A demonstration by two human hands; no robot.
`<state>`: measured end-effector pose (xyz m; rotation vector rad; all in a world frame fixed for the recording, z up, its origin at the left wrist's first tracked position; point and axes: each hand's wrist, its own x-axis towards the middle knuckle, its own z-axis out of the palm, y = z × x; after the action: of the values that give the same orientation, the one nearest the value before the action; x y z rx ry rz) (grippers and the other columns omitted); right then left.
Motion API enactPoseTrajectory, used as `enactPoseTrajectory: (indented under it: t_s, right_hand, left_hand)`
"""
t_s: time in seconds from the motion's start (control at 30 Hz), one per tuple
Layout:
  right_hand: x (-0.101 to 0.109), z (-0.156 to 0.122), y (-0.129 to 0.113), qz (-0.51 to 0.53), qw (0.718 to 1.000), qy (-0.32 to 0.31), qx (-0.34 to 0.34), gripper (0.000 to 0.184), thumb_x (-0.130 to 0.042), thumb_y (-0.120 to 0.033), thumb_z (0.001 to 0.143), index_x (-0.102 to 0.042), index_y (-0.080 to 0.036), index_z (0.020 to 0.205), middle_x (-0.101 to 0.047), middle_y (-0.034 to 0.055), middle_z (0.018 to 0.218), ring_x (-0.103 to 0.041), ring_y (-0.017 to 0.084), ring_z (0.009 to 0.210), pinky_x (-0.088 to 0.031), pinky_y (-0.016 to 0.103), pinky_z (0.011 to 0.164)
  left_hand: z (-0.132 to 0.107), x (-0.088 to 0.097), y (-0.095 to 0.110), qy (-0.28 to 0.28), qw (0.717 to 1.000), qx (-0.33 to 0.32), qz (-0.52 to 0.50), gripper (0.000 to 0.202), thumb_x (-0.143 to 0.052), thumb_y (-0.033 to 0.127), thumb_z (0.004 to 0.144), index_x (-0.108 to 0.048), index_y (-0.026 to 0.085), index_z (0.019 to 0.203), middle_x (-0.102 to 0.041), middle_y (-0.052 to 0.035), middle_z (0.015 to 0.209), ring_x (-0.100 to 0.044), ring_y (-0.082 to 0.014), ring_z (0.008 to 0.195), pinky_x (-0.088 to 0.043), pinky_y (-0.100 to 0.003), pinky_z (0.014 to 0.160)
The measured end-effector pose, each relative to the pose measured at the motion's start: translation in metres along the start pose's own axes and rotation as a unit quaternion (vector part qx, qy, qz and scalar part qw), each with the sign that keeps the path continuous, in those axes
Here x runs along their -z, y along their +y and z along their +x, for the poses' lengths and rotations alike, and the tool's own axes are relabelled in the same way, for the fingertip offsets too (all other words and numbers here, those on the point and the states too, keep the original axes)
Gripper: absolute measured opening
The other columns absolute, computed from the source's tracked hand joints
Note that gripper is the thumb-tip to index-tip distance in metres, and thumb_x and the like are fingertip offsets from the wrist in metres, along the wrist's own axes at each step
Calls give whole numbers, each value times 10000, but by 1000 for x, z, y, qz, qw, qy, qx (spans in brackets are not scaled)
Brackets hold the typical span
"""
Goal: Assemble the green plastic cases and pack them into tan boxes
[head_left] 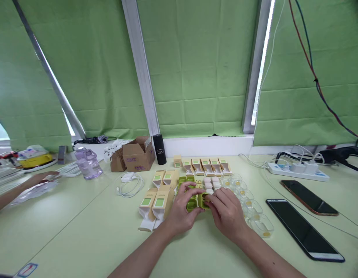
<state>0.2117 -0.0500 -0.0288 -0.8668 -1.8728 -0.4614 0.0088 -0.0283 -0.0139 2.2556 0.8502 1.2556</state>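
Over the pale table (80,239), your left hand (183,207) grips a small green cup (202,200), thumb below, fingers above, while your right hand (229,212) curls bunched fingers at its opening, whether pinching anything hard to tell. Around it sit rounded white blocks (208,185), clear plastic cases (260,224) and angular card cartons (164,197).

I'd take this for a small assembly or packing workroom: batches of green plastic cases (191,204) and small cartons (163,202) toward six o'clock, a shared table (80,235), a co-worker's hand (41,177) at nine, a crowded power strip (321,177) at three.
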Motion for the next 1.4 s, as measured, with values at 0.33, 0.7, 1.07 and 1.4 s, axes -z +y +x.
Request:
enactPoseTrajectory:
  t_s: [0.33,0.7,1.07,1.4]
  right_hand:
    - [-1,1,0,1,1000,6,17,159,-540,-91,1035,-651,-189,980,-573,36,757,-441,206,724,-295,354,651]
    - [-3,0,2,30,999,-3,22,172,-532,-72,1019,-650,-182,960,-583,31,756,-448,201,726,-294,341,659]
    - [9,6,-1,89,996,-19,18,293,-532,-75,969,-647,-183,1216,-664,53,840,-529,225,753,-381,370,675]
    - [1,-7,1,84,995,-26,-40,609,-560,-104,932,-474,-222,1524,-642,158,1395,-627,333,1303,-583,529,1040]
  left_hand:
    - [-1,-1,-3,-1,1000,-21,1,531,-788,62,813,-694,305,1275,-546,-94,1358,-566,-302,1304,-524,-492,1109]
    - [-2,-1,-5,-14,1000,-22,-3,533,-760,61,833,-691,312,1298,-534,-95,1381,-588,-292,1273,-536,-474,1096]
    - [0,5,-2,-6,1000,-15,14,542,-730,50,839,-683,304,1316,-520,-107,1392,-544,-315,1347,-514,-509,1131]
    - [5,4,-4,27,995,-73,61,526,-814,129,852,-667,292,1330,-724,-85,1225,-478,-332,1317,-514,-517,1062]
